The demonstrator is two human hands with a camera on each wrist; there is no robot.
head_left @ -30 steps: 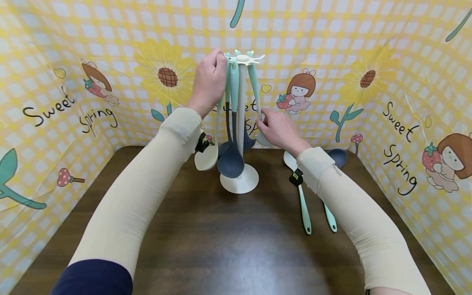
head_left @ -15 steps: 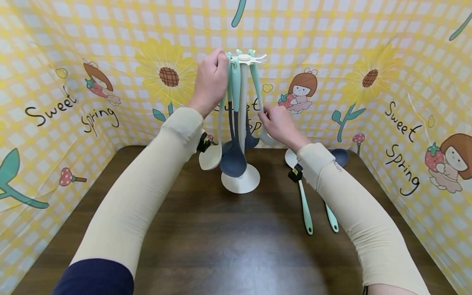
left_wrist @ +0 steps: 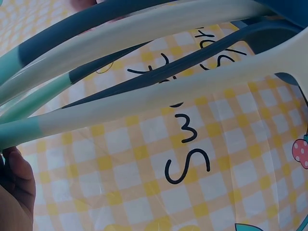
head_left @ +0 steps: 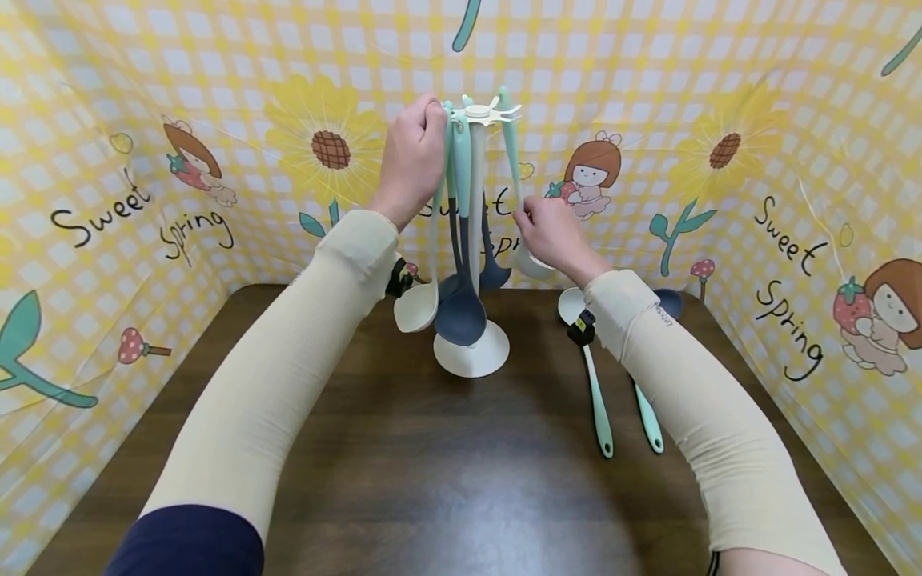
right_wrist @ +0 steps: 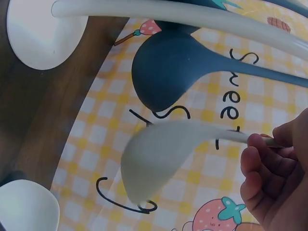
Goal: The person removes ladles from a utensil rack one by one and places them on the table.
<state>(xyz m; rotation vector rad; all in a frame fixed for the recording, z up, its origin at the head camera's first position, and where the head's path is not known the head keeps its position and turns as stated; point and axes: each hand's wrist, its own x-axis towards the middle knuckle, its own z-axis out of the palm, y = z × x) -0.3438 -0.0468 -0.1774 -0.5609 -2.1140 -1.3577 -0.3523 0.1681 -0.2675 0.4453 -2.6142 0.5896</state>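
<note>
1. Centrally, one utensil rack (head_left: pixel 478 180): smooth white post, pronged top, round flat base, standing on the table (head_left: pixel 403 456).
2. Left hand (head_left: pixel 412 156), one: curled tightly at the rack's top, against a mint handle; whether it grips a prong or that handle is hidden.
3. Right hand (head_left: pixel 553 230), one: pinching the slim neck of a glossy white ladle (right_wrist: pixel 159 156), bowl hanging clear of the table, mint handle rising beside the prongs.
4. Dark-blue utensils on the rack, three, mint-handled: front ladle (head_left: pixel 461 318), rear ladle (head_left: pixel 495 276), one partly hidden.
5. Hanging white ladle (head_left: pixel 416 309), one, left of the post.
6. Spoons lying right, two: white spoon (head_left: pixel 600 414); dark-blue spoon (head_left: pixel 670 302), partly under the sleeve.
7. Table: dark, wood-grained. Backdrop (head_left: pixel 288 48): creased yellow gingham.
</note>
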